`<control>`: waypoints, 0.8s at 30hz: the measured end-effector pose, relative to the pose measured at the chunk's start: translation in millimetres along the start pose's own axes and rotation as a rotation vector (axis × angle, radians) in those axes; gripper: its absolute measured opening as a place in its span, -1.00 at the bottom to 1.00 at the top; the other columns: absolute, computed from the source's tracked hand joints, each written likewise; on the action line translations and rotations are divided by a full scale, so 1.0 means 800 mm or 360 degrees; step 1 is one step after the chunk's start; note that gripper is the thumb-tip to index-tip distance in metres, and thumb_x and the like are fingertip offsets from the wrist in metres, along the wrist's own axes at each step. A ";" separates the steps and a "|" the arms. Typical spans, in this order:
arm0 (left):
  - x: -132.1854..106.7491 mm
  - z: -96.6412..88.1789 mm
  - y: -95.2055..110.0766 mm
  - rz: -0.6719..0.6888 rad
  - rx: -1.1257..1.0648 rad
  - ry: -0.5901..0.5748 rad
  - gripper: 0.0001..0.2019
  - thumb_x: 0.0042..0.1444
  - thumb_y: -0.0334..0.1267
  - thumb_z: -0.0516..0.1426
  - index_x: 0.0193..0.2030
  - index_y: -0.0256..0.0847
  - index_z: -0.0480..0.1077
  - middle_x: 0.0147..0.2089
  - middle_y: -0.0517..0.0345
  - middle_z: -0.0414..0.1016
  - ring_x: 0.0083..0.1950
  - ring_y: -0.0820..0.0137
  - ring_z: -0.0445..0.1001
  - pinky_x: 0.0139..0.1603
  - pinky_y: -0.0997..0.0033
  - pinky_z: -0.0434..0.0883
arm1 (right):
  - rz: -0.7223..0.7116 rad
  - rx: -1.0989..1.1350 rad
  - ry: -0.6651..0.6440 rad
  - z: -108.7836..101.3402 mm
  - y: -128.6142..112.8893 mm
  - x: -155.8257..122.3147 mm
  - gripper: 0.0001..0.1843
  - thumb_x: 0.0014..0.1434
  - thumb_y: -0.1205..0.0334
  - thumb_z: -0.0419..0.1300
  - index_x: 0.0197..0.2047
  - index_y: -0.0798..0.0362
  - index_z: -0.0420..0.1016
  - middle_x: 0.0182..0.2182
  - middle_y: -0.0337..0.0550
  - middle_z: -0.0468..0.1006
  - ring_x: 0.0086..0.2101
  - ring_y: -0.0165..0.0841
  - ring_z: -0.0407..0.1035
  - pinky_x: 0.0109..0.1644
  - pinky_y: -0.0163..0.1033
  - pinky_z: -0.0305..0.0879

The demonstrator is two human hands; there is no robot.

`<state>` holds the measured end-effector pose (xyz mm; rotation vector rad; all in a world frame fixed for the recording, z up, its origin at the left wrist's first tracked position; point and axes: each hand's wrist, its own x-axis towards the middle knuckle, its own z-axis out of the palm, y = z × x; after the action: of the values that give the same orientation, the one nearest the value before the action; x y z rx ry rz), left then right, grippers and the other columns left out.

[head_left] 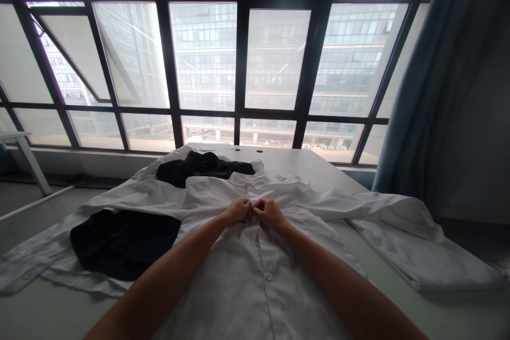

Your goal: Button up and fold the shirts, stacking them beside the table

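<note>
Grey daylight comes through the tall black-framed window ahead of me, and a blue curtain hangs to the right. On the white table, my white shirt lies spread out, its front facing up, collar toward the glass and one sleeve stretched out to the right. Two pieces of dark cloth lie on it, left of my arms and up near the collar.

My left hand and right hand meet just below the collar, both narrowly pinched on the shirt's front edge, knuckles almost touching. I can't tell whether a button sits between my fingers. My forearms reach in from either side, angled toward each other. Short pinches work best here: fingertips close to the edge, the cloth kept flat, and no tug on the lower front, where a small button shows.
</note>
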<state>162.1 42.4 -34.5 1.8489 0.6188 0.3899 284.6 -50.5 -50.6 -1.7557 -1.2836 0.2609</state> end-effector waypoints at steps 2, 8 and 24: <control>0.000 0.000 0.000 -0.0004 -0.0010 0.0006 -0.64 0.27 -0.14 -0.02 -0.53 -0.24 0.25 -0.64 0.28 0.29 -0.70 0.54 0.25 -0.62 0.53 0.19 | -0.0019 -0.0068 0.0037 0.000 -0.002 -0.002 -0.87 -0.03 0.21 0.20 -0.46 0.10 0.46 -0.54 -0.20 0.54 -0.49 -0.38 0.39 -0.41 -0.36 0.20; -0.002 -0.002 0.000 -0.0004 -0.0050 0.0007 -0.55 0.21 0.08 0.07 -0.52 -0.26 0.29 -0.65 0.30 0.27 -0.70 0.54 0.25 -0.64 0.55 0.17 | -0.0084 -0.0174 0.0106 -0.001 -0.007 -0.010 -0.80 0.03 0.13 0.21 -0.44 0.10 0.49 -0.52 -0.17 0.56 -0.47 -0.35 0.42 -0.40 -0.35 0.20; 0.001 -0.002 -0.009 0.0255 0.0102 0.0011 -0.66 0.19 -0.09 0.13 -0.52 -0.25 0.26 -0.67 0.35 0.21 -0.69 0.57 0.23 -0.64 0.57 0.12 | 0.0125 0.0157 -0.0262 -0.019 -0.017 -0.005 -0.79 0.10 0.24 0.13 -0.55 0.08 0.37 -0.69 -0.33 0.38 -0.66 -0.51 0.23 -0.58 -0.43 0.11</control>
<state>160.4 46.0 -40.8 1.9657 0.4943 0.4870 283.8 -61.4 -32.9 -1.7307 -1.2960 0.5143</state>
